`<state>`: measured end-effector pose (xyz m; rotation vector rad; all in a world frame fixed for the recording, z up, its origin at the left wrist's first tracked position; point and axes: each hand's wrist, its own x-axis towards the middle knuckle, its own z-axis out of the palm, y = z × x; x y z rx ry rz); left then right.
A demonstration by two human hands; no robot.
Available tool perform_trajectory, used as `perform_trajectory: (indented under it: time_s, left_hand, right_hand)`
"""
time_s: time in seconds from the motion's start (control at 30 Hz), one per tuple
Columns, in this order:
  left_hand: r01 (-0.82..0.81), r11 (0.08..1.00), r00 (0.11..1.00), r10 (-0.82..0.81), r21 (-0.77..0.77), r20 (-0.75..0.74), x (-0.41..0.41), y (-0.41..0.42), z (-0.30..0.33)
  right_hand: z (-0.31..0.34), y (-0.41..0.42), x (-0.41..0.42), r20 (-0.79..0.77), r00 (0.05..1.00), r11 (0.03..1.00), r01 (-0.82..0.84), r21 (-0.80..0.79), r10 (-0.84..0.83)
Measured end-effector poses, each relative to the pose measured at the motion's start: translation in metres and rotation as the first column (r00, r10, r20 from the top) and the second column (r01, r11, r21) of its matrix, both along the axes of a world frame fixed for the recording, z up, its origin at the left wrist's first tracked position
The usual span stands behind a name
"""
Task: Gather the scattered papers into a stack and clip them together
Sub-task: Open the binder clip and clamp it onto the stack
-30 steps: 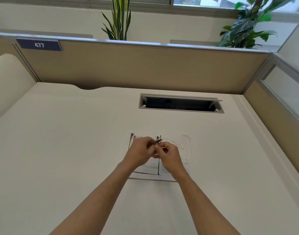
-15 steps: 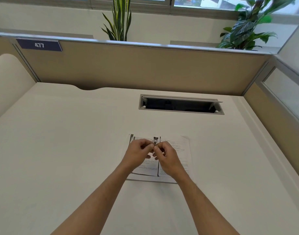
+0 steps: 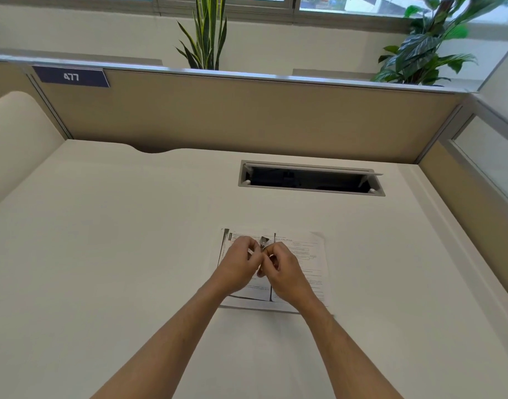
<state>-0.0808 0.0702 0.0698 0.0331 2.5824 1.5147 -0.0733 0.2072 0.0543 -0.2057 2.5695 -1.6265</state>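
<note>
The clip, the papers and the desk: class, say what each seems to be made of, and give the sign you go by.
Clip: probably metal, from its small grey glinting tip; most of it is hidden between the left hand and right hand.
Papers: thin matt white printed paper, lying flat with fine text lines.
Desk: smooth cream surface, likely laminate; its core cannot be told.

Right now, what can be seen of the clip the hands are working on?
The clip is small, dark and metallic-looking, only partly visible above the fingertips. It is pinched between the left hand and right hand, held over the printed paper stack on the desk. Whether it touches or grips the paper cannot be told; its shape is mostly hidden.
</note>
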Motion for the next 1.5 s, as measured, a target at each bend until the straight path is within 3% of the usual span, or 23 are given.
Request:
perform_trajectory:
  time_s: [0.17,0.27,0.4,0.47,0.57,0.67,0.8,0.97,1.07,1.23,1.37,1.5]
  left_hand:
    - [0.079,0.983,0.984,-0.103,-0.163,-0.144,0.001,-0.001,-0.004]
    - [0.117,0.956,0.958,-0.181,-0.270,-0.223,-0.002,-0.005,-0.008]
    - [0.074,0.963,0.957,-0.142,-0.260,-0.253,-0.005,-0.012,-0.005]
    - [0.069,0.981,0.958,-0.115,-0.180,-0.262,-0.004,-0.014,-0.003]
    - [0.007,1.000,0.967,-0.013,-0.023,-0.254,-0.003,-0.019,0.003]
    - [-0.044,0.979,0.980,0.081,0.200,-0.184,-0.004,-0.022,0.008]
    - [-0.117,0.863,0.989,0.144,0.491,-0.018,-0.003,-0.019,0.015]
    - [-0.177,0.661,0.973,0.005,0.730,0.231,0.002,-0.008,0.013]
    - [-0.230,0.664,0.963,0.047,0.712,0.267,0.004,-0.001,0.011]
    - [-0.271,0.801,0.962,0.205,0.534,0.180,0.007,0.001,0.005]
    - [-0.176,0.888,0.984,0.165,0.425,0.063,0.012,0.003,-0.002]
    - [-0.220,0.864,0.975,0.199,0.453,0.094,0.013,0.001,-0.005]
  right_hand:
    - [0.000,0.008,-0.004,-0.016,0.998,0.986,-0.064,0.155,0.068]
    - [-0.003,0.014,-0.005,-0.124,0.987,0.962,-0.064,0.265,0.100]
    - [-0.004,0.014,-0.003,-0.254,0.965,0.948,0.014,0.319,0.072]
    - [-0.005,0.017,-0.004,-0.248,0.969,0.970,0.081,0.231,-0.022]
    - [-0.001,0.020,-0.008,-0.004,0.997,0.994,0.070,-0.080,-0.071]
    - [0.008,0.020,-0.007,0.133,0.991,0.921,0.084,-0.380,-0.036]
    - [0.015,0.017,-0.006,0.223,0.975,0.798,0.125,-0.590,0.013]
    - [0.023,0.008,-0.003,0.306,0.931,0.696,0.087,-0.712,0.196]
    - [0.021,0.001,-0.001,0.346,0.924,0.666,0.156,-0.729,0.161]
    - [0.012,0.002,0.000,0.342,0.939,0.721,0.258,-0.643,-0.031]
    - [0.011,0.005,-0.001,0.285,0.957,0.785,0.213,-0.581,-0.049]
    - [0.008,0.012,0.000,0.244,0.969,0.822,0.125,-0.556,0.018]
